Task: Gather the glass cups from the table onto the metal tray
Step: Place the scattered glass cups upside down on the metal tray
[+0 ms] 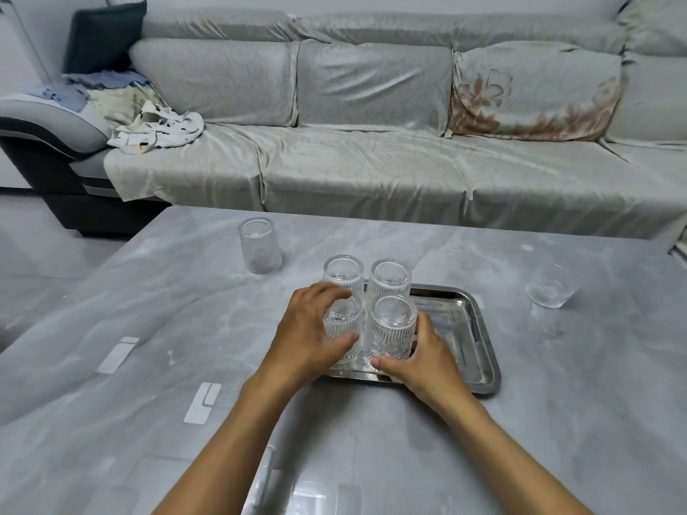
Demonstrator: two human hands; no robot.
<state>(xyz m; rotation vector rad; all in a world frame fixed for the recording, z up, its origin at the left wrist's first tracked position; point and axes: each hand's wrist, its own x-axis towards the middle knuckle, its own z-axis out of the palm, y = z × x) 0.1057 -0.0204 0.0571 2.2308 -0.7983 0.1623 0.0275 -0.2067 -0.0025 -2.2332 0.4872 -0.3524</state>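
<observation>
Four glass cups are grouped upside down on the left part of the metal tray (479, 340), which is set on the grey bench (148, 328). The near-left cup (342, 328) is wrapped by the left hand (308, 336); its grip is clamped on that cup, thumb at the near side, fingers over the far side. The near-right cup (392, 328) is held by the right hand (423, 358); its grip is clamped low on the cup, thumb at the front near the base, fingers behind. Both held cups are seen at or just above the tray floor; contact with it cannot be told. The far-left cup (342, 273) and far-right cup (391, 278) are placed just behind, touching or nearly touching the held ones. The right half of the tray is bare. Two more cups are left off the tray: one (260, 245) inverted on the bench, far left of the tray, and one (548, 288) to the right, well apart. A sofa (371, 143) is seen behind the bench, with clothes (156, 128) piled at its left end.
</observation>
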